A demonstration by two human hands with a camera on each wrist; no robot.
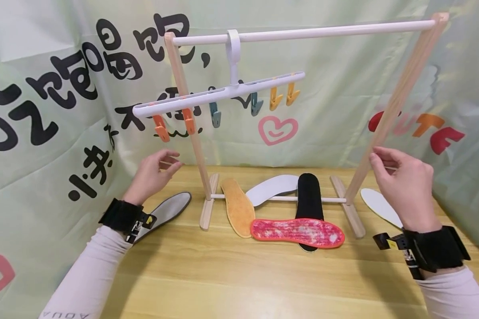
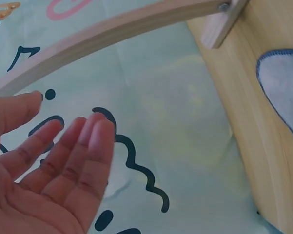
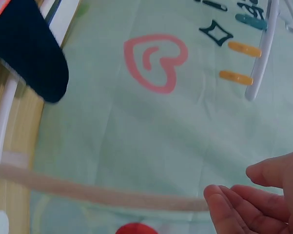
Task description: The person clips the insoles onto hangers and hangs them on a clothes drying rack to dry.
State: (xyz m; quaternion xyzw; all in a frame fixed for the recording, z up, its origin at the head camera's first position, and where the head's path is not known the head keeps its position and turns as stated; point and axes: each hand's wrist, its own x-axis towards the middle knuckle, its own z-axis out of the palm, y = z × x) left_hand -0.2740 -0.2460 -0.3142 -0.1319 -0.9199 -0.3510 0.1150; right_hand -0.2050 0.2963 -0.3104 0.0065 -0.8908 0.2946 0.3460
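My left hand (image 1: 153, 173) is held in the air left of the wooden rack's left post (image 1: 199, 159), fingers loosely bent and holding nothing. My right hand (image 1: 407, 184) is beside the right post (image 1: 383, 128), thumb and fingers apart; whether its fingertips touch the post I cannot tell. From the rack's top rod (image 1: 335, 31) hangs a white clip hanger (image 1: 219, 94) with orange, blue-green and yellow clips. Below it lie a tan insole (image 1: 237, 206), a white insole (image 1: 271, 188), a black insole (image 1: 309, 195) and a red-pink insole (image 1: 295, 232) that overlaps the black one.
A grey insole (image 1: 169, 210) lies left of the rack, partly behind my left wrist. Another white insole (image 1: 379, 206) is at the right, partly covered by my right hand. The rack's wooden feet (image 1: 353, 219) and low white rod (image 1: 331, 200) stand on the wooden table (image 1: 239, 283).
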